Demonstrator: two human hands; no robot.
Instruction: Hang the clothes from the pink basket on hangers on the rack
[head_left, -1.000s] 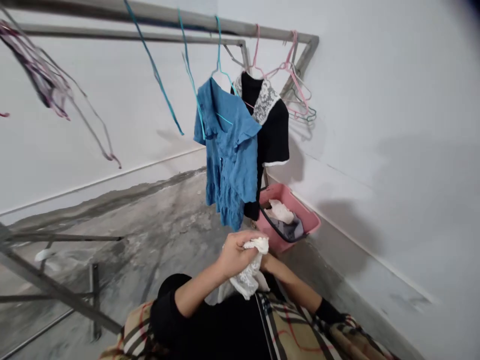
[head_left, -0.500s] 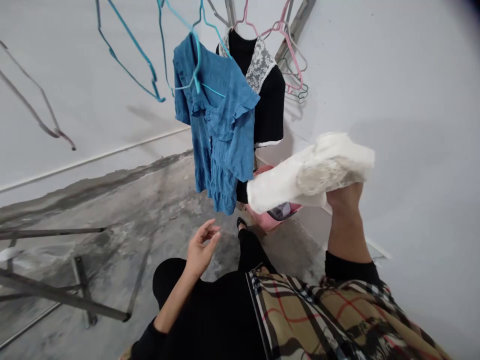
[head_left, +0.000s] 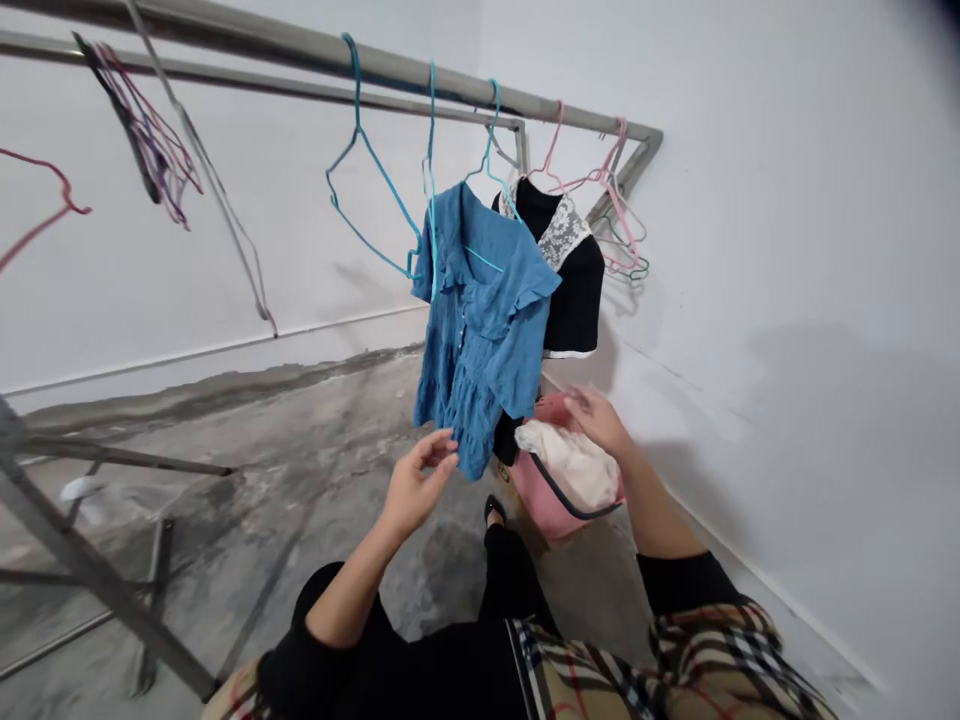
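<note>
My left hand [head_left: 416,485] hovers with its fingers loosely apart and holds nothing, just below the hem of a blue dress [head_left: 480,330] that hangs on a teal hanger. My right hand [head_left: 600,418] is stretched over a pink basket [head_left: 551,505], fingers spread. A crumpled white lace garment [head_left: 570,462] lies in the basket right under that hand, touching or nearly touching the palm. Behind the blue dress hangs a black top with a lace collar [head_left: 576,290].
A metal rail [head_left: 300,45] runs overhead with empty teal hangers [head_left: 367,170] and pink hangers [head_left: 604,190]. A slanted metal frame [head_left: 75,565] stands at the left. The white wall [head_left: 787,300] is close on the right. The floor is bare concrete [head_left: 300,480].
Both hands held the white garment, then my right hand alone swung it up. Now it lies in the pink basket and my right hand is open above it.
</note>
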